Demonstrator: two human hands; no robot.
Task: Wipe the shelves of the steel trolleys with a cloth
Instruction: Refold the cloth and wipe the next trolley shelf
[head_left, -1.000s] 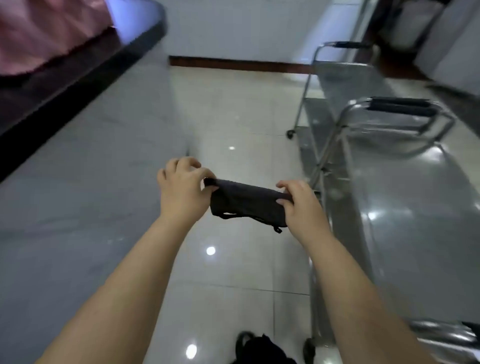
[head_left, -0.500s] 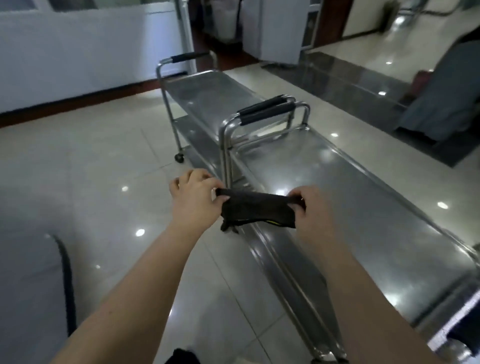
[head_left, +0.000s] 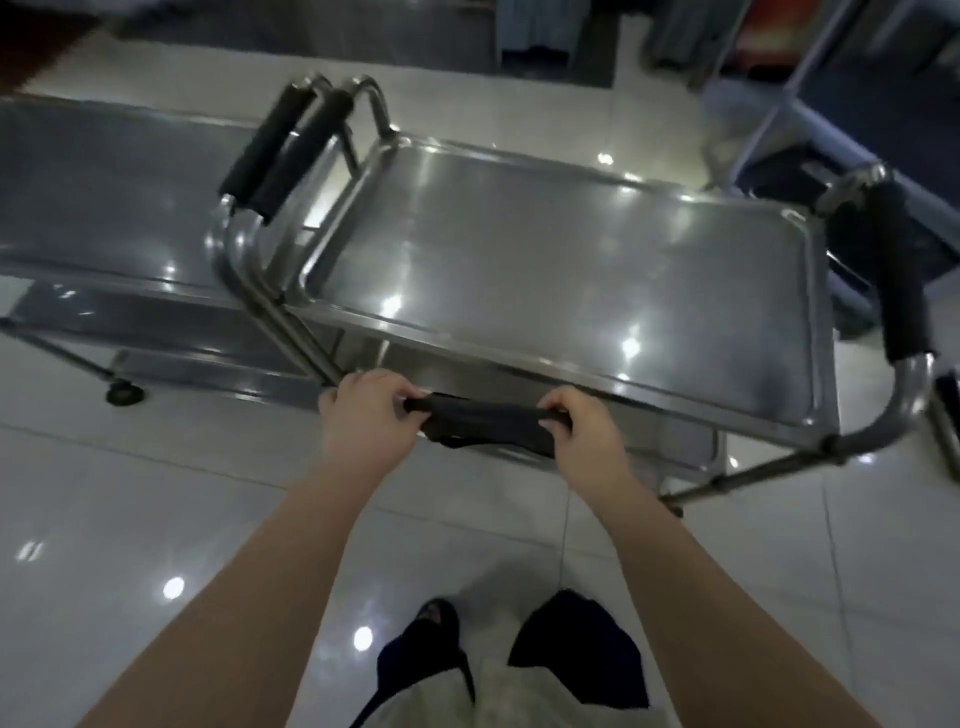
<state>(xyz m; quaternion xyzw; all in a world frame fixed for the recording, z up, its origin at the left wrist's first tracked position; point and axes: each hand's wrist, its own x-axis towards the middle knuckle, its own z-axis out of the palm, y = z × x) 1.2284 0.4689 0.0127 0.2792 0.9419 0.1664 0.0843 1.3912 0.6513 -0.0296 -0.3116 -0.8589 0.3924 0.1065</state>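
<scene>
item: dark cloth (head_left: 485, 426), soft, light, likely limp (folds easily). left hand (head_left: 366, 410) and right hand (head_left: 582, 428) pinch its ends, stretched before the trolley (head_left: 519, 249) shelf.

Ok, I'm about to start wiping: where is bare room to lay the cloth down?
The near trolley's top shelf is bare rim to rim, up to the right handle. The left trolley's top is bare too. Crowded only where two padded handles meet.
</scene>
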